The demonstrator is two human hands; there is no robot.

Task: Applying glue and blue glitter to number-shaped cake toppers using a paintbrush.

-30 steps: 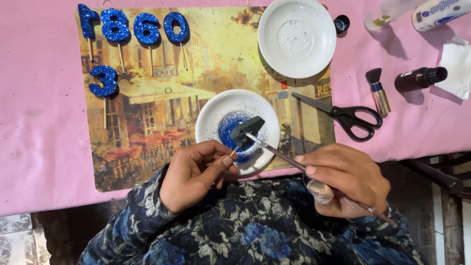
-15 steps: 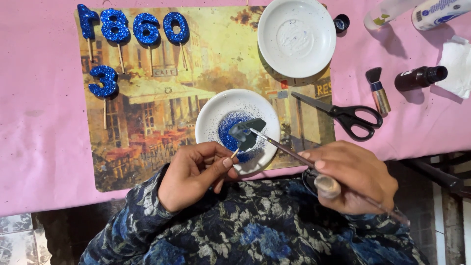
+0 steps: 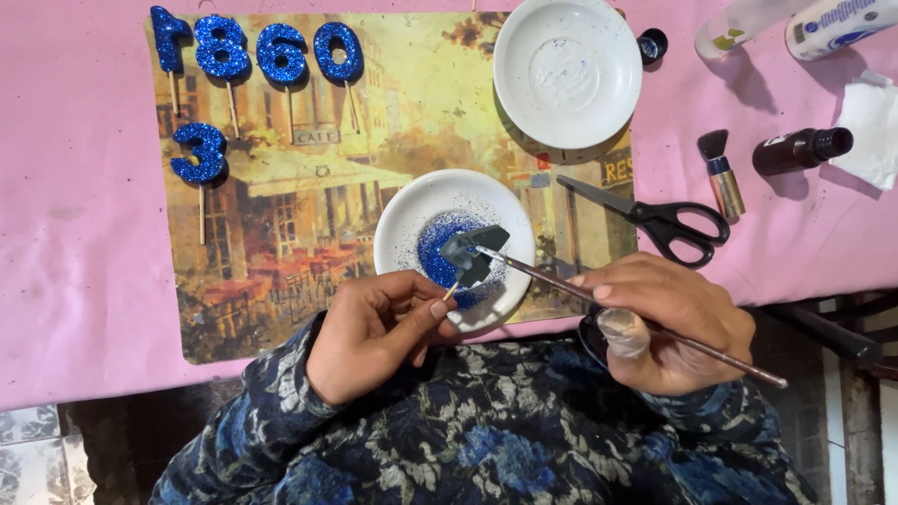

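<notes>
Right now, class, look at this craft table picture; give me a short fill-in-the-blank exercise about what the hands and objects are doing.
1. The right hand holds a thin ____ like a pen.
2. The left hand holds a small grey shape on a stick over the plate holding blue ____.
3. The black-handled ____ lie on the mat's edge, right of that plate.
4. The finished glitter figures are coloured ____.

Missing words: paintbrush; glitter; scissors; blue
</notes>
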